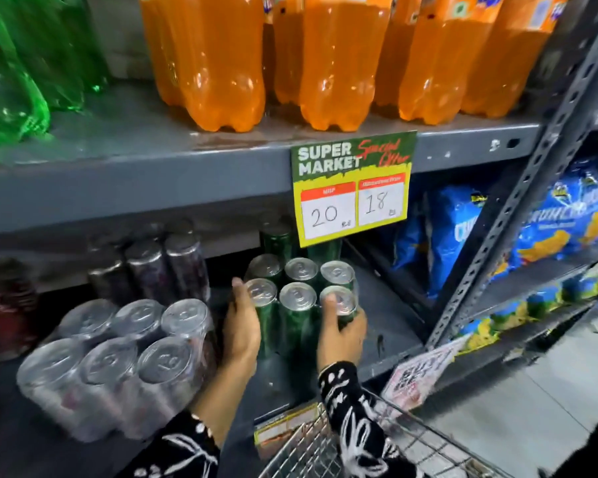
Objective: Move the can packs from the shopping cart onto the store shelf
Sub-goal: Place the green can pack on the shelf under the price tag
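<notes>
A shrink-wrapped pack of green cans [299,298] with silver tops stands on the grey lower shelf [387,343], under a price sign. My left hand [240,326] presses flat against its left side. My right hand [340,334] grips the front right can, thumb on its top. Both sleeves are black with a white pattern. The wire shopping cart [328,446] shows at the bottom middle, just below the shelf edge; what it contains is hidden.
A wrapped pack of dark cans [118,367] stands left of my left hand, with tall dark cans [152,267] behind it. More green cans [278,238] stand at the back. Orange bottles [325,63] and green bottles [14,70] fill the shelf above. Blue snack bags [497,232] lie right.
</notes>
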{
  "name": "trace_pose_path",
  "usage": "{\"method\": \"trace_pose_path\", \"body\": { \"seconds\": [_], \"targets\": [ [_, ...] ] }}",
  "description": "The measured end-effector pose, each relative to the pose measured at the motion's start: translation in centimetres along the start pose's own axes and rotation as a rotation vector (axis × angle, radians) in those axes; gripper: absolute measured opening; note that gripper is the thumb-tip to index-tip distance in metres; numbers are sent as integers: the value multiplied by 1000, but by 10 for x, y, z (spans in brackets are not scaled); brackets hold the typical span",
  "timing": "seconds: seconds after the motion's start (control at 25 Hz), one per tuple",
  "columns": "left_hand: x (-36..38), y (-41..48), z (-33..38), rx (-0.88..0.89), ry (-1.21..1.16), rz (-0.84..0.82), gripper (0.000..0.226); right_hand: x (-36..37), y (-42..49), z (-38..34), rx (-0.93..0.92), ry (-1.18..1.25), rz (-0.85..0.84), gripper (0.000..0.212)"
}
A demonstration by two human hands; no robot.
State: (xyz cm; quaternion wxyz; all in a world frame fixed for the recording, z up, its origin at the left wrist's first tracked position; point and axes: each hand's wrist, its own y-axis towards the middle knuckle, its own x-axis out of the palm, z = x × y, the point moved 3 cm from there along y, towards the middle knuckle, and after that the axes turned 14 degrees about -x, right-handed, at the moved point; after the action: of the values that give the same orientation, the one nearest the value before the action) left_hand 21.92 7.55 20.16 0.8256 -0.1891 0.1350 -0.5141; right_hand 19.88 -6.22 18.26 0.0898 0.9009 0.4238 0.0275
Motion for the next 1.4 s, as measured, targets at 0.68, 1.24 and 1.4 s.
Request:
{"method": "trace_pose_path", "body": {
  "seconds": [0.68,1.24,1.4],
  "targets": [
    [37,-21,-48,44,151,-237,75,-47,89,12,-53,-213,-399,64],
    [31,-59,-57,69,205,-266,85,-84,66,11,-19,-166,-388,66],
    [15,-82,-44,288,431,-130,55,-75,26,4,-184,-369,-234,88]
  ]
}}
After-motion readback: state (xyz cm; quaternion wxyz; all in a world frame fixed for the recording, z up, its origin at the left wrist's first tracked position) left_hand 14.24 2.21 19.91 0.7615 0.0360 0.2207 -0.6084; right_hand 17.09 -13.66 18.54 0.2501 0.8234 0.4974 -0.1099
